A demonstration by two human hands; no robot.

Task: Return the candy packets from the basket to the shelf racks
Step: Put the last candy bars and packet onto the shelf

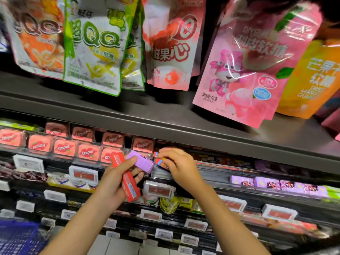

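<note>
Bright overhead store light glares on the hanging bags (244, 57); motion blur and wide-angle bending smear the edges.

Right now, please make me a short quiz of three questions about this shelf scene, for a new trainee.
1. True or false: the left hand holds both a red packet and a purple packet.
2. Which of the hands is at the shelf rack with a small orange and blue packet? A) left B) right C) neither
3. Fill in: the blue basket is at the lower ______ corner of the picture.

Key: 1 true; 2 B; 3 left.
</note>
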